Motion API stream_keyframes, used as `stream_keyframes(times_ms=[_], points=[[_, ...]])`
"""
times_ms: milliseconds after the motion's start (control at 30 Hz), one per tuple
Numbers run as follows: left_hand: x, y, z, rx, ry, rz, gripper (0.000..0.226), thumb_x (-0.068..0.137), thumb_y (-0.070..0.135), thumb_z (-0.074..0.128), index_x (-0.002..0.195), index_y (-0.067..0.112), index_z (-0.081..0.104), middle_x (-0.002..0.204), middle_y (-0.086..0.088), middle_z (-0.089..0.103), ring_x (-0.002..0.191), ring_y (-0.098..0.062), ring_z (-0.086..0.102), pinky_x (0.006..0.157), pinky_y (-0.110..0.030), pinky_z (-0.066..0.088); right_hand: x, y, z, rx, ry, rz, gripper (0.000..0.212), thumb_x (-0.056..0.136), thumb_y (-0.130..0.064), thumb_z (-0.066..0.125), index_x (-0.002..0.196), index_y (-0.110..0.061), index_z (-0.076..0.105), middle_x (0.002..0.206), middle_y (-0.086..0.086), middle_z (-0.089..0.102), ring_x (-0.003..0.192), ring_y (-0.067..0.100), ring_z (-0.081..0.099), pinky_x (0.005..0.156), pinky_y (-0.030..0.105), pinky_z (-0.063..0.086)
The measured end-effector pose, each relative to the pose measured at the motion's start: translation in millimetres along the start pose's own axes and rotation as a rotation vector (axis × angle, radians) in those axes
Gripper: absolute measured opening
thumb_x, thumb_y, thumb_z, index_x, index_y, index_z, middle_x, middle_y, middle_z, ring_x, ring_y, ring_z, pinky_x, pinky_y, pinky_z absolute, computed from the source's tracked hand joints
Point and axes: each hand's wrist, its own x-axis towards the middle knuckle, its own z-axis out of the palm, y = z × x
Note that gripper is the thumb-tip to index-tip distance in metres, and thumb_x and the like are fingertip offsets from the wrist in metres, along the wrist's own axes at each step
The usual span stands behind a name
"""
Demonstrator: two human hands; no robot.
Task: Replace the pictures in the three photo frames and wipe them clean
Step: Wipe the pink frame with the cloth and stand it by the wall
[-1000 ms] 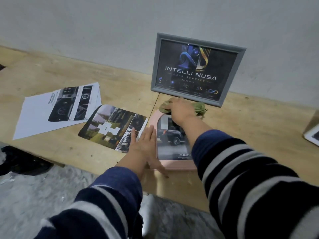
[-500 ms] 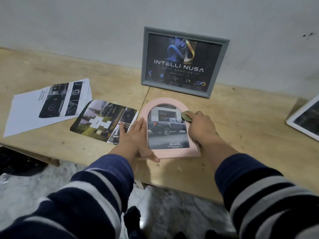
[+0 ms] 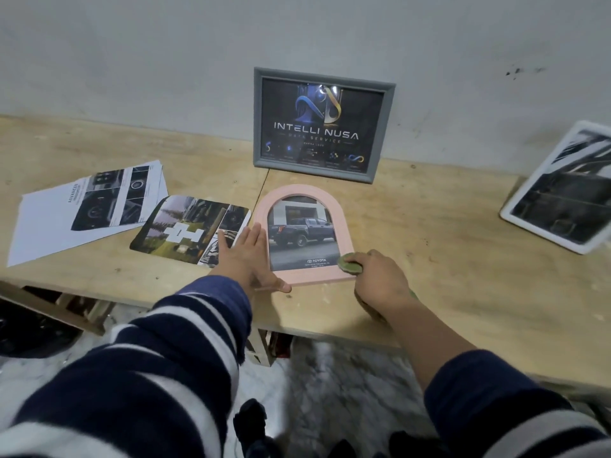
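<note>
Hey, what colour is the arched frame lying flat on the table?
Pale pink, seen in the head view: the arched frame holds a dark pickup truck photo.

I count three photo frames on the surface (image 3: pixel 446 246): one grey frame (image 3: pixel 322 125) standing against the wall behind the pink frame (image 3: pixel 305 233), the arched pink frame itself lying flat, and one white frame (image 3: pixel 562 190) well off to its right, tilted. Loose prints number two groups left of the pink frame: one glossy photo sheet (image 3: pixel 188 231) just beside it, and a small stack of white printed pages (image 3: pixel 89 206) farther left; I cannot tell how many pages. One green cloth (image 3: pixel 348 264) sits at the pink frame's lower right corner. Two hands show, my left hand (image 3: pixel 246 259) and right hand (image 3: pixel 380 282).
</note>
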Motion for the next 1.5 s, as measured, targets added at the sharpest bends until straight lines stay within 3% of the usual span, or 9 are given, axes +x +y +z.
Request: stream_keyframes(times_ms=[133, 300, 467, 600, 700, 867, 1100, 1267, 1500], points=[[-2.3, 0.7, 0.9, -0.026, -0.014, 0.008, 0.138, 0.06, 0.087, 0.054, 0.151, 0.012, -0.016, 0.159, -0.002, -0.022, 0.147, -0.02, -0.017, 0.113, -0.064, -0.009, 2.6, 12.2, -26.3, 0.504, -0.066, 0.29, 0.017, 0.087, -0.022, 0.055, 0.102, -0.026, 0.062, 0.1, 0.005, 0.065, 0.09, 0.027, 0.061, 0.072, 0.028, 0.044], [-1.3, 1.7, -0.1, -0.034, -0.017, 0.013, 0.136, 0.062, 0.085, 0.055, 0.151, 0.012, -0.017, 0.159, -0.003, -0.023, 0.148, -0.02, -0.016, 0.112, -0.064, -0.011, 12.5, 21.7, -33.9, 0.887, 0.005, 0.539, 0.034, 0.084, -0.003, 0.052, 0.112, -0.021, 0.041, 0.094, 0.015, 0.055, 0.082, 0.028, 0.057, 0.074, 0.038, 0.05], [0.2, 1.5, 0.1, -0.039, -0.021, 0.019, 0.136, 0.062, 0.085, 0.055, 0.151, 0.013, -0.018, 0.159, -0.002, -0.024, 0.148, -0.02, -0.015, 0.112, -0.064, -0.012, 9.8, 19.1, -28.8, 0.117, 0.215, 0.318, 0.035, 0.084, -0.005, 0.051, 0.111, -0.026, 0.048, 0.11, 0.005, 0.056, 0.096, 0.031, 0.057, 0.075, 0.035, 0.043], [1.5, -0.8, 1.6, -0.066, -0.018, 0.02, 0.139, 0.059, 0.085, 0.058, 0.151, 0.014, -0.017, 0.159, 0.0, -0.023, 0.148, -0.019, -0.014, 0.113, -0.064, -0.009, 4.7, 4.0, -19.7, -0.16, 0.236, 0.261, 0.028, 0.091, -0.012, 0.045, 0.118, -0.018, 0.048, 0.117, 0.007, 0.051, 0.101, 0.03, 0.055, 0.074, 0.035, 0.039], [3.7, -3.4, 2.3, -0.097, -0.007, 0.03, 0.142, 0.055, 0.085, 0.061, 0.152, 0.014, -0.015, 0.16, 0.001, -0.021, 0.148, -0.021, -0.015, 0.113, -0.064, -0.008, 3.1, -5.6, -2.5, -0.072, 0.158, 0.328, 0.048, 0.094, -0.042, 0.044, 0.135, -0.017, 0.039, 0.13, 0.006, 0.047, 0.115, 0.031, 0.047, 0.084, 0.042, 0.042], [4.2, -5.6, 3.1, -0.119, 0.005, 0.055, 0.146, 0.052, 0.085, 0.063, 0.152, 0.013, -0.015, 0.158, 0.001, -0.026, 0.146, -0.019, -0.021, 0.114, -0.062, -0.007, 10.0, -3.0, 0.9, 0.009, 0.169, 0.355, 0.057, 0.087, -0.013, 0.048, 0.142, -0.019, 0.033, 0.127, 0.009, 0.05, 0.113, 0.035, 0.047, 0.077, 0.036, 0.042], [11.1, -12.3, 0.7, -0.082, -0.006, 0.11, 0.154, 0.045, 0.092, 0.059, 0.151, 0.007, -0.015, 0.157, -0.002, -0.029, 0.146, -0.015, -0.021, 0.114, -0.058, -0.013, 71.2, -68.3, -18.9, 0.032, 0.199, 0.036, 0.045, 0.089, -0.013, 0.049, 0.132, -0.023, 0.047, 0.144, 0.0, 0.029, 0.09, 0.029, 0.054, 0.068, 0.029, 0.036], [17.2, -13.2, 6.2, -0.042, 0.02, 0.116, 0.159, 0.04, 0.098, 0.05, 0.15, 0.004, -0.016, 0.156, -0.003, -0.03, 0.145, -0.016, -0.024, 0.114, -0.057, -0.012, 123.8, -106.2, -7.1, 0.012, 0.064, -0.07, 0.065, 0.088, -0.003, 0.041, 0.146, -0.032, 0.033, 0.147, -0.007, 0.033, 0.114, 0.031, 0.05, 0.082, 0.029, 0.04], [14.8, -10.2, 0.9, 0.002, 0.007, 0.093, 0.154, 0.045, 0.097, 0.048, 0.149, 0.005, -0.017, 0.157, -0.002, -0.029, 0.145, -0.014, -0.025, 0.112, -0.06, -0.014, 126.1, -118.7, 9.3, -0.277, -0.072, -0.044, 0.048, 0.09, -0.02, 0.049, 0.138, -0.019, 0.044, 0.142, 0.005, 0.042, 0.125, 0.034, 0.04, 0.098, 0.04, 0.041]])
